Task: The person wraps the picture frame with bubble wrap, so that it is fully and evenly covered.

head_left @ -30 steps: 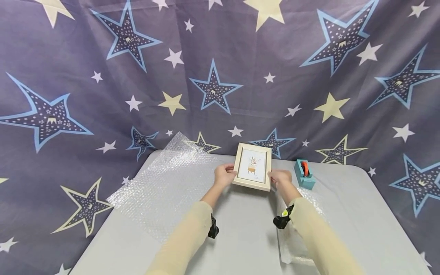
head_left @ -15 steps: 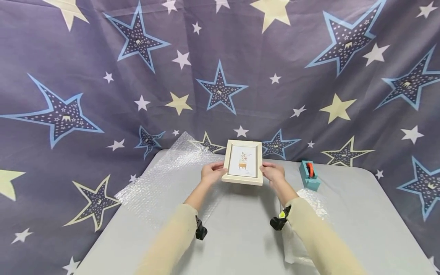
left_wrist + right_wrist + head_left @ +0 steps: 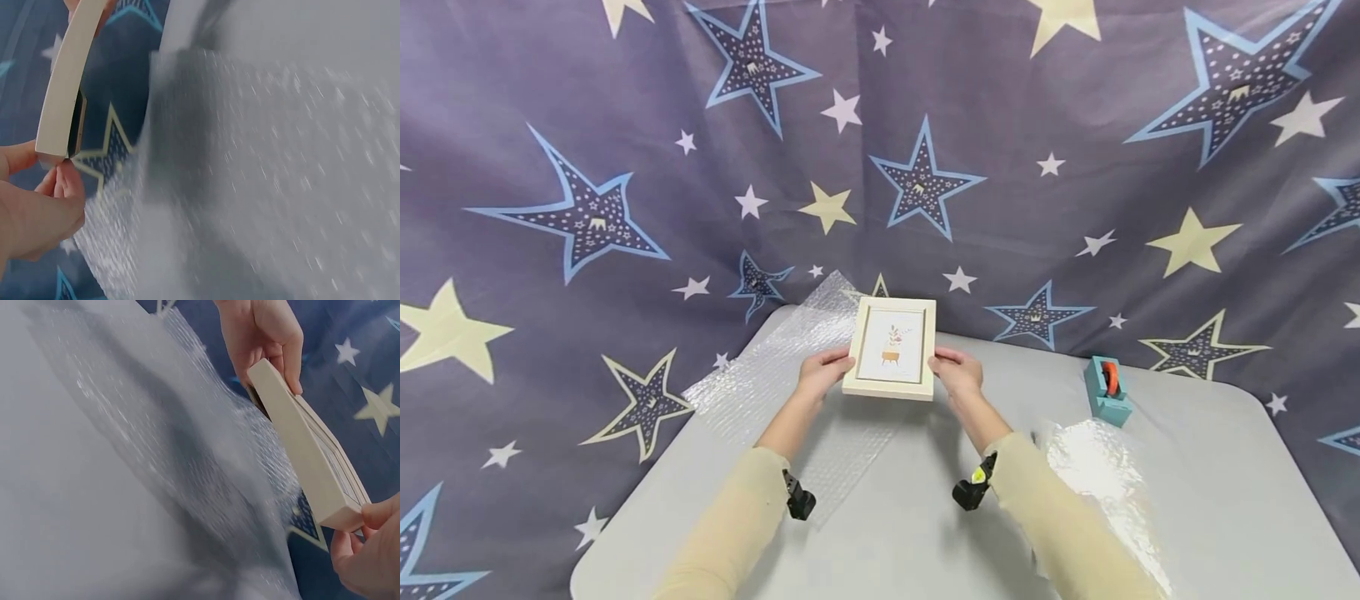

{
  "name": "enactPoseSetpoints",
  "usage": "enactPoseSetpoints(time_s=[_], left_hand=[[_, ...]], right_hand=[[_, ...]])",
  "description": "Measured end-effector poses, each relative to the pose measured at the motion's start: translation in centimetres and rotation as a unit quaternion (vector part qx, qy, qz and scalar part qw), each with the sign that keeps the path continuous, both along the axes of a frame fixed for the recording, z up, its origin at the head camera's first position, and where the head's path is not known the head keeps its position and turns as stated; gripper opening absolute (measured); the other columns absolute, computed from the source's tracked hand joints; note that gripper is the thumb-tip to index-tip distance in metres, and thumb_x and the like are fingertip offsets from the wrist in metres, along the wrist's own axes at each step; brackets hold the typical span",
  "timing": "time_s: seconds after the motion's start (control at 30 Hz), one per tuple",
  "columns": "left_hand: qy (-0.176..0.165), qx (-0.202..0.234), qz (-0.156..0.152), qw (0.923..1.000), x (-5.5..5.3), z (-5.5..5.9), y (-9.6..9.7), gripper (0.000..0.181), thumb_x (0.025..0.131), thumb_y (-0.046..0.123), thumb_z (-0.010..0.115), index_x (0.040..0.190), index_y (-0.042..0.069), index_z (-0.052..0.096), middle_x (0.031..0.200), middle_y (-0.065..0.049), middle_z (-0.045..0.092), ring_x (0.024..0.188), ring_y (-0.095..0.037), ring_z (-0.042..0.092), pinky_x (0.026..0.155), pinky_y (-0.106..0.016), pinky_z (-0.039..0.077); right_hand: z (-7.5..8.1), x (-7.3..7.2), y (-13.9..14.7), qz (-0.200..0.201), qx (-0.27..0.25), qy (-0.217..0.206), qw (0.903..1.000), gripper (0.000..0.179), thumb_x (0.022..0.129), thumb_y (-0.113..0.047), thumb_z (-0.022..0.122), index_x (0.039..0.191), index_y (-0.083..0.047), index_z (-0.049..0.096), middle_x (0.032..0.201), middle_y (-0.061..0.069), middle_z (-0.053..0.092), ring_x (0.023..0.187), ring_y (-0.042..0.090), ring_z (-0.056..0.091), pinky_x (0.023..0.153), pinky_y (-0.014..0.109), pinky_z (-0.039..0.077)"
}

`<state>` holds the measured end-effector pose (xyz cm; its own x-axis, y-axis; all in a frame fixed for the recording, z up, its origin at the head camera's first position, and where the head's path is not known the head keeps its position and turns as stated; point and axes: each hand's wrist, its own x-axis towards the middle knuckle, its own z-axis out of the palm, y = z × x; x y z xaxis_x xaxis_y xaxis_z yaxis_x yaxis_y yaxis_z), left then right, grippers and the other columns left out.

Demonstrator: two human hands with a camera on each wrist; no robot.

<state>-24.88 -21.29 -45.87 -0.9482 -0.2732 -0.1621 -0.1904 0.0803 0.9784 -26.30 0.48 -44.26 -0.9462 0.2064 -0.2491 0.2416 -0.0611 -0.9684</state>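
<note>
A cream picture frame (image 3: 890, 388) is held up above the table, its print of a plant in an orange pot facing me. My left hand (image 3: 822, 372) pinches its left side, thumb in front and fingers behind. On the opposite side my right hand (image 3: 958, 372) grips it the same way. Seen edge-on in the left wrist view, the frame (image 3: 65, 94) shows a dark part at its back. A sheet of bubble wrap (image 3: 752, 392) lies flat below and to the left, partly hidden by the left arm.
A teal tape dispenser (image 3: 1107, 396) with an orange reel stands at the back right of the grey table (image 3: 1210, 467). Nearer, a shiny clear plastic-wrapped bundle (image 3: 1097, 467) lies partly under the right sleeve. Behind the table hangs a star-patterned curtain (image 3: 1000, 250).
Both hands have carried the picture frame to the left, over toward the bubble wrap sheet, and it now faces me more squarely. The head view has turned a little left.
</note>
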Motion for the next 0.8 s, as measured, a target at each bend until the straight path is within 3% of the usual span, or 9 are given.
enactPoseSetpoints(time_s=[0.17, 0.33, 0.53, 0.8], left_hand=[[-0.030, -0.023, 0.008, 0.9993, 0.8, -0.5, -2.8, 0.042, 0.090, 0.018, 0.066, 0.129, 0.005, 0.060, 0.132, -0.016, 0.061, 0.116, -0.025, 0.061, 0.106, -0.038, 0.048], [-0.048, -0.030, 0.017, 0.9983, 1.6, -0.7, -5.3, 0.044, 0.091, 0.022, 0.065, 0.132, 0.007, 0.058, 0.137, -0.014, 0.058, 0.122, -0.025, 0.058, 0.109, -0.038, 0.045], [-0.061, -0.051, 0.024, 0.9965, 2.3, -1.4, -7.1, 0.042, 0.091, 0.018, 0.065, 0.130, 0.003, 0.059, 0.135, -0.017, 0.059, 0.119, -0.023, 0.060, 0.106, -0.037, 0.048], [-0.082, -0.083, 0.033, 0.9927, 3.0, -3.3, -8.4, 0.039, 0.090, 0.017, 0.066, 0.126, 0.002, 0.062, 0.128, -0.017, 0.064, 0.110, -0.019, 0.064, 0.101, -0.037, 0.052]], right_hand=[[-0.2, 0.6, -2.3, 0.035, 0.013, -0.008, 0.9993, 0.029, 0.085, 0.000, 0.066, 0.114, -0.001, 0.068, 0.114, 0.018, 0.070, 0.089, 0.016, 0.068, 0.097, 0.040, 0.055], [-1.3, 0.8, -4.4, 0.077, 0.015, -0.019, 0.9968, 0.033, 0.085, 0.000, 0.066, 0.118, -0.003, 0.065, 0.119, 0.017, 0.068, 0.109, 0.027, 0.067, 0.098, 0.037, 0.054], [-3.5, 0.9, -6.0, 0.120, 0.010, -0.003, 0.9927, 0.037, 0.085, 0.004, 0.064, 0.121, 0.001, 0.063, 0.123, 0.019, 0.066, 0.115, 0.028, 0.065, 0.094, 0.031, 0.056], [-6.0, 1.1, -7.0, 0.174, 0.031, 0.013, 0.9842, 0.040, 0.086, 0.005, 0.061, 0.126, 0.004, 0.059, 0.126, 0.020, 0.064, 0.119, 0.029, 0.063, 0.095, 0.029, 0.056]])
